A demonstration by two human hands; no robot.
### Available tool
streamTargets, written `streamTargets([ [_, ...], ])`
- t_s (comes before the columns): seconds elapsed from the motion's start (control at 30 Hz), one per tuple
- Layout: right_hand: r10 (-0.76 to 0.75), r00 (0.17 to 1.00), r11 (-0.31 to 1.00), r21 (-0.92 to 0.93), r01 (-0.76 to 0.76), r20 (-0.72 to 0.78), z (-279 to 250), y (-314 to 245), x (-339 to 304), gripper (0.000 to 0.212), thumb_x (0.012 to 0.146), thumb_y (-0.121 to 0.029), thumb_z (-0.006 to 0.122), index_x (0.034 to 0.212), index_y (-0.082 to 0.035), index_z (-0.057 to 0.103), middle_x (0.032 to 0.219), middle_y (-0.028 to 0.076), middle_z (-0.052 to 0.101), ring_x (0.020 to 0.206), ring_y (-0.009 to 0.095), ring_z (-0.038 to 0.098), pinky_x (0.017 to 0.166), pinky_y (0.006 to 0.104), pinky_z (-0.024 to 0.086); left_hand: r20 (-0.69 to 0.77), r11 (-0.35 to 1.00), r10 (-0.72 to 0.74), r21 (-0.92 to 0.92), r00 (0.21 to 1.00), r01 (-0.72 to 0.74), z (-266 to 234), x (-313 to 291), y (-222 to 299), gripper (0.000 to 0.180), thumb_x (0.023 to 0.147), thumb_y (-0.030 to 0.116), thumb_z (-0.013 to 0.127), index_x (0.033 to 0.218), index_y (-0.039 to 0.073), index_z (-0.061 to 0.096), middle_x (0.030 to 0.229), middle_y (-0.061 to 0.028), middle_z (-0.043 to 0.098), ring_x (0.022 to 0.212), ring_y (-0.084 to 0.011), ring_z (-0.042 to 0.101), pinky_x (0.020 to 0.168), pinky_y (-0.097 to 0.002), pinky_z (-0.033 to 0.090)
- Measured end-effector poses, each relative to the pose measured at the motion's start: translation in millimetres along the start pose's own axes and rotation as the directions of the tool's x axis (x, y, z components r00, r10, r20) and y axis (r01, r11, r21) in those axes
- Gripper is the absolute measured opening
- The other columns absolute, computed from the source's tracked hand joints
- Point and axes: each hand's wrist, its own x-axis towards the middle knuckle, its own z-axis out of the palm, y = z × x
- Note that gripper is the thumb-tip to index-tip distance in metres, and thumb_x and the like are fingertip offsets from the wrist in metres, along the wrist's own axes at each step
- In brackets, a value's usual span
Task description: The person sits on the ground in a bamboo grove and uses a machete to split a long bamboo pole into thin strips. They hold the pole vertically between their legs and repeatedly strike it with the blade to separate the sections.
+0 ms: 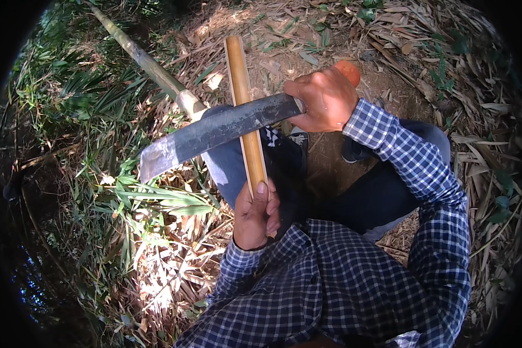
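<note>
While the left hand (256,216) grips the near end of an upright bamboo strip (245,110), the right hand (325,100) clenches a broad knife (214,132) laid across it; a green bamboo stalk (148,64) lies far left among dry leaves (174,261).

I wear a long-sleeved shirt (342,284) in a blue and white check, buttoned down the front, its cuffs closed at my wrists. My trousers (383,197) are dark. My dark shoes (354,152) have pale soles.

Harsh dappled sunlight, deep shade at left, sharp centre, dark fisheye-bent rim.
</note>
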Motion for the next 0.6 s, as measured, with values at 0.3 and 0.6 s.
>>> streamTargets([
  [0.3,0.01,0.998,0.995,-0.101,-0.015,-0.056,-7.3,7.0,4.9,0.022,0.069,-0.025,0.076,0.078,-0.008,0.065,0.053,0.011,0.059,0.05,0.03,0.061,0.049,0.0429,0.047,-0.031,0.999,-0.034,0.017,0.999,0.034,5.6,-4.4,0.6,0.028,0.104,0.033,0.042,0.1,0.006,0.049,0.064,0.0008,0.042,0.04,-0.0056,0.034,0.036,-0.0196,0.029],
  [0.6,0.004,0.995,0.994,-0.108,-0.015,-0.098,-11.5,22.1,10.2,0.019,0.073,-0.026,0.073,0.08,-0.009,0.067,0.054,0.01,0.058,0.05,0.03,0.061,0.048,0.0428,0.047,-0.004,1.0,-0.022,0.021,1.0,0.022,9.7,-12.3,-2.4,0.028,0.104,0.032,0.042,0.1,0.005,0.049,0.063,0.0005,0.041,0.04,-0.0056,0.034,0.036,-0.0196,0.029],
])
